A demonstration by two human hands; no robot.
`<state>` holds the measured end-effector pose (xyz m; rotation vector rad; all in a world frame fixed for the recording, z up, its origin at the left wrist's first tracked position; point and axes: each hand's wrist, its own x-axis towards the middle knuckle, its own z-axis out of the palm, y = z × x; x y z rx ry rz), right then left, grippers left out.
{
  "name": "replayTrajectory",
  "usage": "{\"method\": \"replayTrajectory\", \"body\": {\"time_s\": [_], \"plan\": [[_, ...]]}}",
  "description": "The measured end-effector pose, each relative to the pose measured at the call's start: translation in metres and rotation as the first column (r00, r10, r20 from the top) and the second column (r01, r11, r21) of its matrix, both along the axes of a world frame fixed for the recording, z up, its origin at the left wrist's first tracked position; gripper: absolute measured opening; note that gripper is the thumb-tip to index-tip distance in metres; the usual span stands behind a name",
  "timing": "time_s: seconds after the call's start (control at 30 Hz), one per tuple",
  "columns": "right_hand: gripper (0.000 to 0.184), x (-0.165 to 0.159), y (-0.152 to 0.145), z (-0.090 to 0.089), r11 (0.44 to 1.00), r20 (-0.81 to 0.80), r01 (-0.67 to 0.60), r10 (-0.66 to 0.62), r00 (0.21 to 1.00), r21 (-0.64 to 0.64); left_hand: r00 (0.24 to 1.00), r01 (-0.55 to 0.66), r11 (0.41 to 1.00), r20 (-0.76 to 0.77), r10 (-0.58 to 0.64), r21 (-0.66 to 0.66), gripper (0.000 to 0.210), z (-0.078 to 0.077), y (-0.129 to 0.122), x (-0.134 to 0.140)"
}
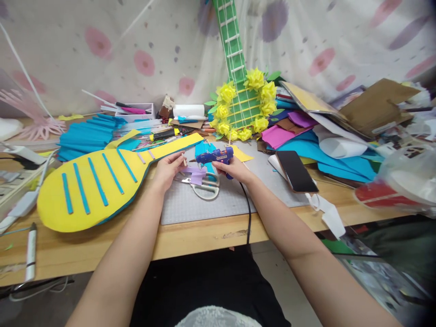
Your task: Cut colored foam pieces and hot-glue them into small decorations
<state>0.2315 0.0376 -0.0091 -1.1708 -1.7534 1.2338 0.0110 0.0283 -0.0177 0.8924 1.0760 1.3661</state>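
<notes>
My right hand (235,169) is wrapped round a blue hot glue gun (209,157), its nozzle pointing left and its black cord hanging over the table edge. Between the fingertips of my left hand (169,169) is a small pale stick (185,160), close to the nozzle; I cannot tell whether they touch. Below both hands, scissors with white handles (206,191) lie on the grey cutting mat (197,211), partly under a purple paper scrap (195,174). To the left rests a yellow paper guitar (91,213) with blue strips and two short purple strips on its neck.
A green guitar (235,50) with yellow paper flowers leans at the back. A phone (297,171) lies to the right, before piled coloured paper (340,159). A plastic tub (402,181) stands far right. A white marker (31,254) lies front left, and blue crepe paper (85,136) behind the yellow guitar.
</notes>
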Motion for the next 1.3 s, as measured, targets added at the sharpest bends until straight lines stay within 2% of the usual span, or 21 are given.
{"method": "replayTrajectory", "body": {"time_s": [0.23,0.4,0.73,1.3], "plan": [[0.042,-0.0029,-0.0031,0.0045,1.0,0.031,-0.01,0.011,0.999,-0.017,1.0,-0.004,1.0,0.018,0.004,-0.012,0.033,-0.0007,0.0005,-0.0005],[0.042,-0.0018,-0.001,0.0022,0.999,0.057,-0.014,0.015,0.998,-0.03,0.999,-0.019,0.999,0.032,0.021,-0.046,0.035,-0.0003,0.0001,0.0029],[0.045,-0.0007,-0.0005,0.0009,0.998,0.133,-0.036,0.041,0.99,-0.042,0.999,-0.007,0.999,0.032,0.008,-0.036,0.034,-0.004,0.0021,0.002],[0.045,-0.0014,-0.0001,0.001,0.999,0.139,-0.033,0.036,0.99,-0.021,1.0,-0.01,0.999,-0.008,0.01,-0.041,0.031,-0.0048,0.0018,0.0028]]}}
